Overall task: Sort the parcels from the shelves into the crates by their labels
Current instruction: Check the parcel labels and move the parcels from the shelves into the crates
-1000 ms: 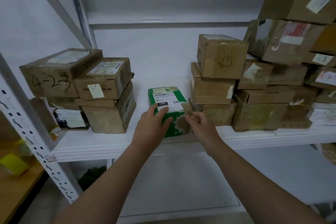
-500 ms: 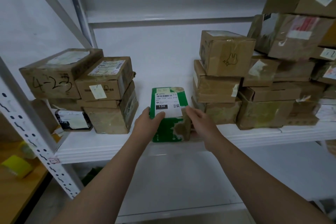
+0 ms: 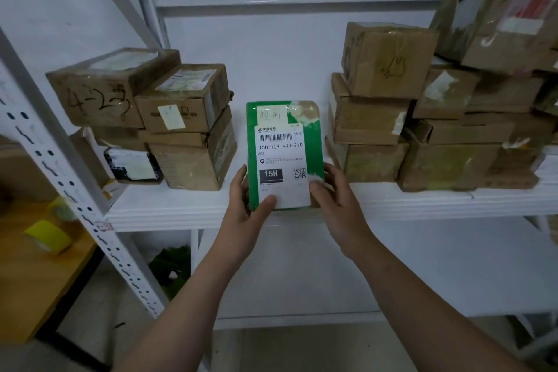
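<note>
While both hands are gripping it, the flat green parcel (image 3: 312, 146) is standing upright at the front lip of the white metal shelf board (image 3: 181, 208), its face turning toward the camera. Whether its lower edge is resting on the board or hanging just clear cannot be told. A white printed shipping label (image 3: 282, 161) is covering most of the front, reading 15H-159-A03-210 under a barcode, with 15H in a black block lower down.

The left hand (image 3: 246, 208) is clasping the lower left corner, its thumb pressing on the label's bottom edge and its fingers curling round the left side. The right hand (image 3: 336, 202) is holding the lower right corner the same way, thumb lying on the front and fingers wrapping behind the right side.

To the left, well apart from the parcel, a stack of brown cardboard boxes (image 3: 187, 127) is sitting on the same board, and a brown box marked 4-23 in black pen (image 3: 99, 93) is topping its far end. To the right, a taller heap of taped brown cardboard boxes (image 3: 389, 100) is crowding the board out to the frame edge. Nothing is standing between the parcel and the hands.

A grey perforated upright post (image 3: 63, 172) is slanting down the left side, and beyond it a yellow tape roll (image 3: 48, 235) is lying on a wooden tabletop (image 3: 36, 290).
</note>
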The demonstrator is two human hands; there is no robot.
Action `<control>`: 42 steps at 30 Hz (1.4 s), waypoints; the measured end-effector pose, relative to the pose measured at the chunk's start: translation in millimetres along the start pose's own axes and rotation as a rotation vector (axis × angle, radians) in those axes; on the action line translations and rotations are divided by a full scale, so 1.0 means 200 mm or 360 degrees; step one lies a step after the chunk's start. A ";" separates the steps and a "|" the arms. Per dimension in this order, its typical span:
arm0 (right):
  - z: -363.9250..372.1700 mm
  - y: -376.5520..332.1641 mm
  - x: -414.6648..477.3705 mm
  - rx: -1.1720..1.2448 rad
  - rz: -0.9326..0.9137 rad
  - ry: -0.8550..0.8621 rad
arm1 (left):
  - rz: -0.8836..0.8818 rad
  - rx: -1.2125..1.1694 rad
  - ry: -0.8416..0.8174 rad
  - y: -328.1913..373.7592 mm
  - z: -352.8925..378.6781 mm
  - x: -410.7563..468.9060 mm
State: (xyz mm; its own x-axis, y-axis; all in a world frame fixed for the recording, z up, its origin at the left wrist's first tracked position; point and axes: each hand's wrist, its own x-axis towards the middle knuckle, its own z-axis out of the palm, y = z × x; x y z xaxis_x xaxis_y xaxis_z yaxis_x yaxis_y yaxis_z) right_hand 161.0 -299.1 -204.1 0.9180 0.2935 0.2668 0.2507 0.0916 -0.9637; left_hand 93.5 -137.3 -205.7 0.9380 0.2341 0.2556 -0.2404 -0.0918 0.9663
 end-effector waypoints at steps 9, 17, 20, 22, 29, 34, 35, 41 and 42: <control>0.01 0.05 -0.15 -0.0042 -0.0097 -0.0031 | 0.0128 0.0059 0.0115 -0.06 0.03 -0.15; 0.09 -0.02 -0.25 0.0013 -0.0115 0.0083 | 0.0186 0.0026 0.0038 -0.01 -0.04 -0.20; 0.14 -0.03 -0.29 0.0033 -0.0120 0.0150 | 0.0183 0.0016 -0.0020 0.02 -0.09 -0.21; 0.19 -0.04 -0.31 0.0023 -0.0127 0.0185 | 0.0188 0.0022 -0.0050 0.02 -0.13 -0.23; 0.32 -0.04 -0.47 -0.0051 -0.0094 0.0330 | 0.0221 0.0047 -0.0168 0.03 -0.25 -0.31; 0.30 -0.05 -0.65 -0.0158 -0.0038 0.0522 | 0.0206 0.0065 -0.0329 0.02 -0.18 -0.42; 0.28 -0.05 -0.69 -0.0191 -0.0031 0.0561 | 0.0191 0.0057 -0.0373 0.02 -0.15 -0.44; 0.07 -0.08 -0.97 -0.0285 -0.0020 0.0792 | 0.0160 0.0051 -0.0644 0.01 0.08 -0.58; 0.03 -0.09 -1.02 -0.0280 -0.0018 0.0830 | 0.0171 0.0052 -0.0699 0.01 0.13 -0.60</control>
State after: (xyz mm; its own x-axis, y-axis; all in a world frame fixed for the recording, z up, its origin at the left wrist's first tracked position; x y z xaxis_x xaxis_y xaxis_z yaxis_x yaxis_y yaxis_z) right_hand -32.4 -355.3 -242.1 0.9343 -0.2209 0.2796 0.2680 -0.0816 -0.9600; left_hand -12.9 -191.5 -235.9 0.9268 -0.2104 0.3110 -0.3410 -0.1250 0.9317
